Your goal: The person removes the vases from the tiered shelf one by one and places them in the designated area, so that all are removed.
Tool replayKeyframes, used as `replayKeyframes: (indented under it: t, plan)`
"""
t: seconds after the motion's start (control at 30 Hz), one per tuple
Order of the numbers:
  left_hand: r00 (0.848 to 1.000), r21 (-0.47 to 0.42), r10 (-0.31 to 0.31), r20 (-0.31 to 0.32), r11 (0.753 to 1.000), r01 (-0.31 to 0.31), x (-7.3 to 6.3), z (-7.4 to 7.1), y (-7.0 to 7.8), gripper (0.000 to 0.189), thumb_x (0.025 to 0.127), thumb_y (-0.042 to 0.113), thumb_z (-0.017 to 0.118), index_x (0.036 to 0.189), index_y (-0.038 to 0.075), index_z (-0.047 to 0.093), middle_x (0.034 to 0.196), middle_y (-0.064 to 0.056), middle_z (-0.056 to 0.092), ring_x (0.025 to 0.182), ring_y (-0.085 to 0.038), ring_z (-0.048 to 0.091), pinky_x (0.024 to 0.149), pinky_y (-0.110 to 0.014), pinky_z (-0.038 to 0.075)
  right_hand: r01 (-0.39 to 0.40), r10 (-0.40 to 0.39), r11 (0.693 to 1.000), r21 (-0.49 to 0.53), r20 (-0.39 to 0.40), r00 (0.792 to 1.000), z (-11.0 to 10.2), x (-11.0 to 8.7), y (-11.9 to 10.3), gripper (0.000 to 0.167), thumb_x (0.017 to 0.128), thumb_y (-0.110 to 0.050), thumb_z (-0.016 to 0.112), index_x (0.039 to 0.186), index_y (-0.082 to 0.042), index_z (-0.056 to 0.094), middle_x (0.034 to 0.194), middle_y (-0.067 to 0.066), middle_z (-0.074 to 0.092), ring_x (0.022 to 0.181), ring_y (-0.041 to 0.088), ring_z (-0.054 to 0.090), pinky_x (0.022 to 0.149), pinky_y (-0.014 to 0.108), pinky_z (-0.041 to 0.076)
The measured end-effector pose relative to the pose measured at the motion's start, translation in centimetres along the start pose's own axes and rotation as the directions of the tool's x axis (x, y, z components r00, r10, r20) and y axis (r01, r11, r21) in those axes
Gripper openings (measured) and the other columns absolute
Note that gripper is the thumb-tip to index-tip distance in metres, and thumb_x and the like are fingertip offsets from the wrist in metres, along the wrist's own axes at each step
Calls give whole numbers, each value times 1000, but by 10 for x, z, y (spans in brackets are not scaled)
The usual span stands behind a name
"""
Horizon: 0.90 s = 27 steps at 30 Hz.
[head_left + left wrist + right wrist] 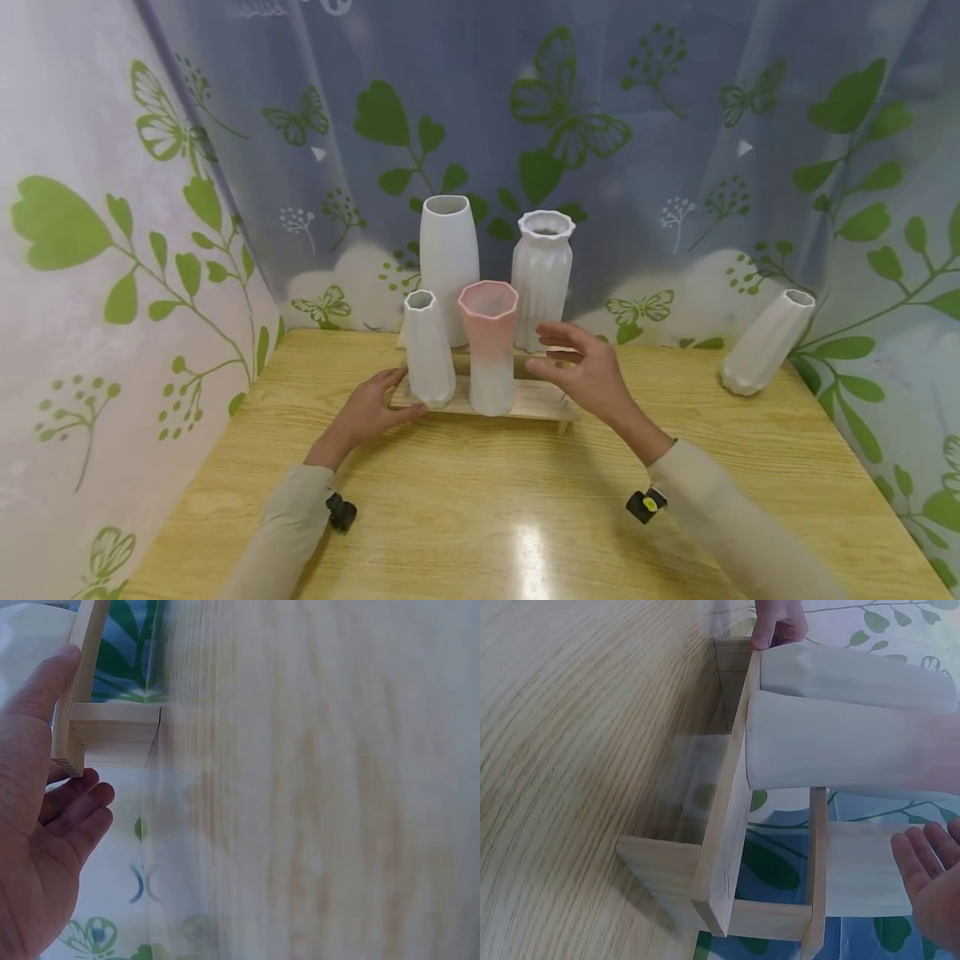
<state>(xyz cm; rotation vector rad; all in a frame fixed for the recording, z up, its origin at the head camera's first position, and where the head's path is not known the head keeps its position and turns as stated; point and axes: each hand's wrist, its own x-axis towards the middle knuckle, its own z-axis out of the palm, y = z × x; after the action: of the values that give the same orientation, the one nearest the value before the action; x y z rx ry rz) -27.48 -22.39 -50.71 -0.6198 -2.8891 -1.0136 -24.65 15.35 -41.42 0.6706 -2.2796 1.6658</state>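
Note:
A two-step wooden stand (542, 402) holds several vases. On its lower step are a slim white vase (430, 358) and a pink-to-white vase (491, 350); behind them rise a tall white vase (447, 250) and a ribbed white vase with a scalloped rim (542, 271). My left hand (369, 410) grips the left end of the lower step, the thumb on the board (81, 682) and the fingers around its end. Beside the pink vase, my right hand (588, 371) is held with spread fingers and nothing in its grasp, overlapping the ribbed vase's lower part.
Another slim white vase (767, 343) leans to the right at the far right of the wood-grained table (420, 517). Curtains (465, 108) printed with green leaves and butterflies close off the back and both sides.

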Motion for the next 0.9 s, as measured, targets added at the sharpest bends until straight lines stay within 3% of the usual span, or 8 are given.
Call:
replayKeyframes:
  t: [0.4, 0.63, 0.9]
  plan:
    - [1000, 15, 24, -8, 1000, -24, 1, 0, 0, 93, 89, 56, 75, 156, 0, 40, 153, -24, 47, 135, -46, 50, 104, -62, 47, -24, 23, 1000, 18, 23, 999, 19, 8, -1, 57, 85, -11, 86, 136, 0, 63, 132, 23, 65, 119, 41, 64, 97, 49, 56]
    - [1000, 9, 17, -1, 1000, -17, -1, -1, 3, 94, 90, 57, 74, 156, 1, 40, 153, -24, 46, 132, -45, 53, 102, -61, 48, -77, 76, 997, 28, 43, 996, 31, 13, 2, 58, 84, -17, 87, 136, -8, 63, 129, 15, 67, 118, 34, 66, 98, 49, 56]
    - [999, 20, 28, -15, 999, -28, 0, 0, 1, 93, 89, 56, 75, 156, 2, 40, 152, -24, 48, 131, -44, 54, 101, -60, 50, -124, 123, 992, 24, 54, 991, 47, 22, 5, 60, 83, -16, 88, 136, -3, 62, 127, 19, 68, 116, 35, 66, 98, 51, 55]
